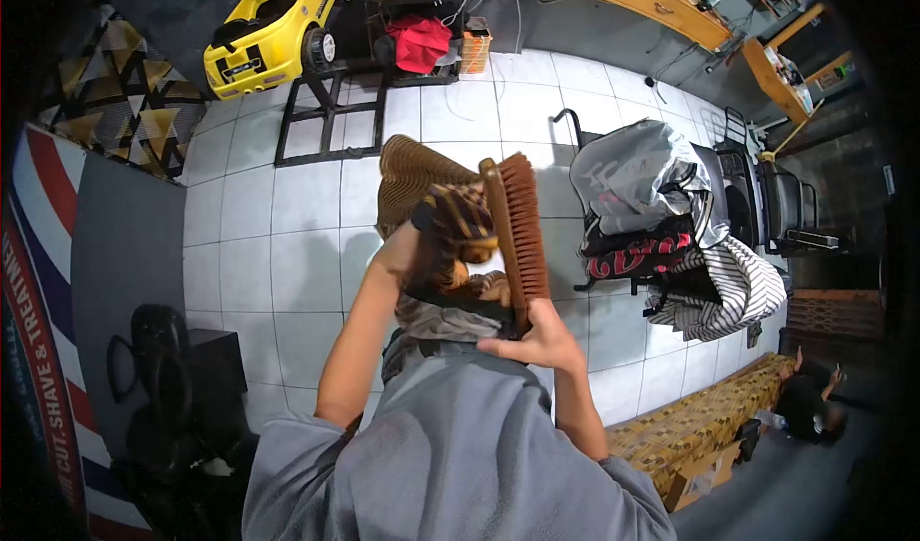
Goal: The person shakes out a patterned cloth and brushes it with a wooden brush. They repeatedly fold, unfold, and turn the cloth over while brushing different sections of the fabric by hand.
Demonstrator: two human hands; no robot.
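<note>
A long brush (pixel 517 230) with reddish-brown bristles and a wooden back stands nearly upright in front of my body, bristles facing right. My right hand (pixel 541 337) is wrapped round its lower end. On the brush's left side, my left hand (pixel 455 225) is covered by a brown and dark striped cloth or glove, and its fingers cannot be made out. Just behind that hand is a brown ribbed woven item (pixel 412 175); whether the hand holds it is unclear.
A yellow toy car (pixel 273 28) is at the upper left beside a black metal frame (pixel 331 110). Bags and clothes (pixel 642 177) lie on a chair to the right. Another person (pixel 813 402) is by a patterned bench (pixel 700 416) at the lower right.
</note>
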